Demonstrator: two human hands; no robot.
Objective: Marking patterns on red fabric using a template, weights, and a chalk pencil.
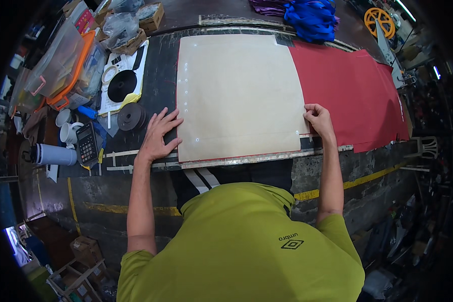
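Note:
A large beige template sheet (241, 95) lies flat on the table, with small eyelet-like holes down its left side and near its lower corners. Thin red edges peek out under its left and lower sides. To its right spreads a stack of red fabric (345, 95). My left hand (159, 137) rests at the sheet's left edge, fingers spread and fingertips touching it. At the right edge, my right hand (318, 120) has thumb and forefinger pinched on the sheet's border; the other fingers are curled, and whether red fabric is in the pinch is hidden.
Left of the sheet are dark round reels (131, 116), a calculator (87, 142), a white mug (70, 133), a tumbler (55, 154) and a clear bin with orange rim (75, 70). Blue ribbon strips (312, 20) are heaped at the back. A measuring strip (241, 159) runs along the front edge.

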